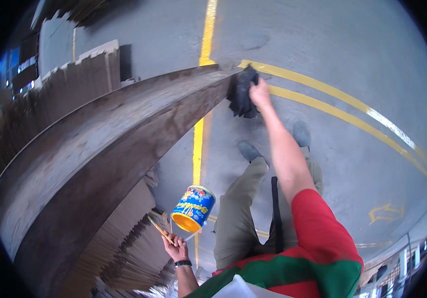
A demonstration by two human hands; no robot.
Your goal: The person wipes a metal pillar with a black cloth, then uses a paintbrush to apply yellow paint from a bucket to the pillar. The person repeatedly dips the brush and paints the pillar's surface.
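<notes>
We press dark rag [243, 92] with right hand [260, 93] at far end of steel beam [99, 149], fingers clenched on it. Left hand [175, 247] grips brush [159, 229] and paint can [193, 208] by beam's near edge. Beam looks rusty, unpainted; wiping in hand.

We see a short-sleeved shirt in red with a green panel across the chest; the sleeve above the right hand [260, 92] is red and ends above the elbow, forearm bare. Black wristwatch just below the left hand [176, 247]. Olive-khaki trousers, with a narrow black strap hanging down the front. Grey-blue shoes, rounded toes. A white patch sits at the shirt's lower edge.
</notes>
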